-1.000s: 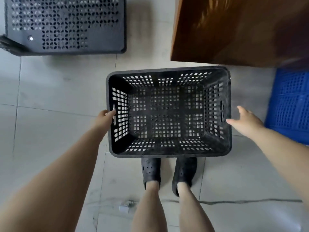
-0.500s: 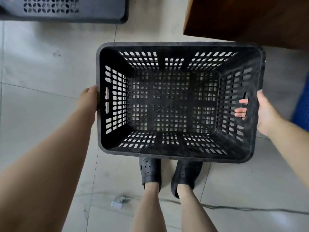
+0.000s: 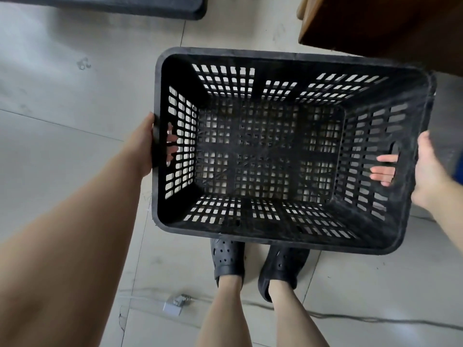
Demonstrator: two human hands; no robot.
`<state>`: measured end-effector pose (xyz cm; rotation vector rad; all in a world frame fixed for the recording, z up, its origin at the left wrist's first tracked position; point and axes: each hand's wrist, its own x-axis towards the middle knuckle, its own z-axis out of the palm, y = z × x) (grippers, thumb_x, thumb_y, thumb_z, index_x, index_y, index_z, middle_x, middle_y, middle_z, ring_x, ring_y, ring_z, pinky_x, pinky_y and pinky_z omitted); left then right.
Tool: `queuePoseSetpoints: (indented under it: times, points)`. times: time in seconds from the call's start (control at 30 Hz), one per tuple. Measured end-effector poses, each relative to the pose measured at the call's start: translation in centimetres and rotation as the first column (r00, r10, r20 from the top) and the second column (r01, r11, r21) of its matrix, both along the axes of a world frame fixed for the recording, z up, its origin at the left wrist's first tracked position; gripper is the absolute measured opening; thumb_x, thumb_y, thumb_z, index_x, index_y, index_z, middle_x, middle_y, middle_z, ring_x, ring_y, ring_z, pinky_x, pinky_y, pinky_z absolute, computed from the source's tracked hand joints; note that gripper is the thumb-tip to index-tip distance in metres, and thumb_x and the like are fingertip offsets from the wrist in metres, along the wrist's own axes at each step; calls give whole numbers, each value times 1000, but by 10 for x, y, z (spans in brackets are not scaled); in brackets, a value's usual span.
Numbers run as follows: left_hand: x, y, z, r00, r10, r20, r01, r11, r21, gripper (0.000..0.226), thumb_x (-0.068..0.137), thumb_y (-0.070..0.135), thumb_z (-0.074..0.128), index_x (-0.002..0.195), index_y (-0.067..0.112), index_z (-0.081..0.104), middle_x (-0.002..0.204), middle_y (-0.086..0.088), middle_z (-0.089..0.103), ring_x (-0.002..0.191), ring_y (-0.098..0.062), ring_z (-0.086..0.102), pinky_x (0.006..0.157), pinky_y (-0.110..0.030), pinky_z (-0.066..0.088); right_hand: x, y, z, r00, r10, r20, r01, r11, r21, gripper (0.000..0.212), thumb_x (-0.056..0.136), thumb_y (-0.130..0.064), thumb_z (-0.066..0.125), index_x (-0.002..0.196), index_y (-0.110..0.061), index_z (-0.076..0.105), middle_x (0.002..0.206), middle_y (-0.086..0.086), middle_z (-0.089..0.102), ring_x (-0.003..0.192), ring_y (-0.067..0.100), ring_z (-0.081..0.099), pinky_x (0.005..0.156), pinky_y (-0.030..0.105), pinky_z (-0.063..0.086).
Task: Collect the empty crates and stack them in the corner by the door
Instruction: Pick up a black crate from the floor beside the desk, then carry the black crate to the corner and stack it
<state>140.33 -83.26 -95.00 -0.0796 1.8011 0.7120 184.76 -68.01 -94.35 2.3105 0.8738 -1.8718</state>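
Observation:
An empty black perforated crate (image 3: 270, 151) hangs in the air in front of me, above my feet, tilted slightly with its right side nearer the camera. My left hand (image 3: 144, 144) grips its left wall, fingers poking through the handle slot. My right hand (image 3: 426, 169) grips the right wall the same way, fingertips showing inside the crate. Floor tiles show through the holes in its bottom.
Another dark grey crate (image 3: 120, 6) lies on the floor at the top left. A brown wooden piece of furniture (image 3: 380, 28) stands at the top right. A white plug (image 3: 175, 303) and a thin cable (image 3: 375, 319) lie on the tiles near my black shoes (image 3: 229, 259).
My right hand closed on the crate's right handle. Both hands lifted the crate off the floor toward me, so it now looks larger. The view shifted, hiding the blue crate at the right.

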Motion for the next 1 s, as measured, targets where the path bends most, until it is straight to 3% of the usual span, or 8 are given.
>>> queuePoseSetpoints:
  times: [0.07, 0.13, 0.17, 0.43, 0.73, 0.8, 0.9, 1.0]
  points:
    - [-1, -4, 2, 1000, -2, 20, 2, 1000, -3, 41, 98, 47, 28, 81, 21, 54, 77, 0, 54, 66, -19, 51, 62, -30, 38, -2, -1, 2, 999, -27, 23, 27, 1000, -13, 102, 51, -94, 21, 91, -9, 61, 58, 6, 70, 49, 17, 69, 51, 24, 55]
    - [-5, -13, 7, 1000, 12, 24, -11, 1000, -23, 41, 98, 48, 29, 78, 21, 53, 75, -2, 52, 64, -20, 49, 61, -30, 36, -8, -6, 5, 998, -47, 52, 47, 999, -3, 91, 78, -85, 11, 87, -9, 61, 52, 5, 67, 44, 16, 66, 58, 29, 52]
    - [-7, -20, 12, 999, 22, 24, -21, 999, -29, 42, 98, 48, 27, 78, 21, 52, 75, -2, 51, 63, -20, 48, 60, -30, 35, -11, -9, 8, 997, -48, 65, 48, 999, 1, 88, 83, -81, 9, 86, -9, 60, 50, 4, 66, 42, 15, 64, 61, 31, 49]
    - [-6, -114, 112, 973, 226, -45, -229, 969, -97, 48, 97, 51, 21, 79, 17, 50, 76, -3, 49, 60, -18, 42, 54, -28, 28, -52, -49, 105, 991, 17, 135, -15, 1000, -15, 87, 83, -81, 12, 85, -9, 62, 65, 7, 67, 43, 12, 61, 51, 25, 49]
    - [-5, -218, 314, 920, 380, -95, -388, 919, -75, 37, 92, 44, 30, 72, 17, 45, 70, -1, 43, 55, -16, 37, 52, -26, 25, -104, -87, 285, 989, 128, 79, -131, 991, 27, 90, 79, -85, 17, 83, -8, 63, 54, 6, 64, 38, 15, 59, 45, 24, 41]
    - [-12, -244, 363, 905, 408, -121, -416, 908, -55, 37, 92, 45, 30, 69, 19, 43, 68, 0, 40, 48, -13, 38, 48, -22, 26, -122, -103, 324, 988, 137, 75, -142, 988, 62, 89, 77, -87, 22, 80, -8, 63, 58, 9, 64, 43, 17, 60, 46, 25, 41]
    - [-26, -282, 427, 867, 460, -192, -468, 884, 4, 43, 94, 51, 27, 69, 21, 43, 65, 2, 39, 36, -8, 37, 37, -13, 24, -156, -120, 385, 985, 171, 26, -172, 978, 117, 83, 78, -85, 28, 72, -9, 62, 47, 6, 63, 47, 19, 60, 48, 25, 41]
    - [-32, -317, 486, 817, 513, -261, -518, 854, 59, 45, 94, 53, 26, 70, 20, 45, 66, 2, 43, 44, -11, 40, 43, -19, 28, -194, -131, 438, 970, 238, -42, -229, 961, 158, 83, 77, -85, 28, 73, -10, 61, 57, 7, 65, 52, 20, 62, 50, 26, 43]
